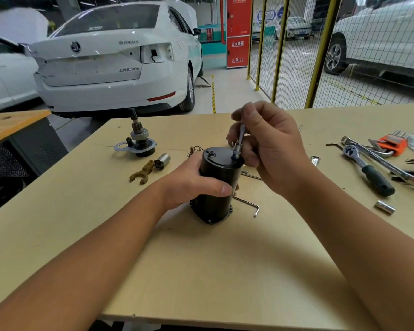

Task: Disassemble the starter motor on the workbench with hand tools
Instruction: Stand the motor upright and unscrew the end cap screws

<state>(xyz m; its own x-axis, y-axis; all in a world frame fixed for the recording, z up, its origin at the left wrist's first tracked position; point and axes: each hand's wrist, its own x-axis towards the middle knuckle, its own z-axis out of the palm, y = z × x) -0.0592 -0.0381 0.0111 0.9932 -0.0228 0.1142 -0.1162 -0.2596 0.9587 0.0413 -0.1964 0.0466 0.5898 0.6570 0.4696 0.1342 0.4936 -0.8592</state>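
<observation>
Gripping the black motor body (216, 185) upright mid-bench with my left hand (194, 185), my right hand (270, 144) pinched a small driver (239, 139) on an end bolt, pinion assembly (139, 142) and fork (142, 173) already off.

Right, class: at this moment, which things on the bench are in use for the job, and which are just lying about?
In use:
- black motor housing, upright, gripped by the left hand
- slim socket driver on a top fastener, pinched by the right hand

Lying about:
- ratchet wrench
- loose socket
- hex key
- orange key set
- drive gear assembly
- brown fork lever
</observation>
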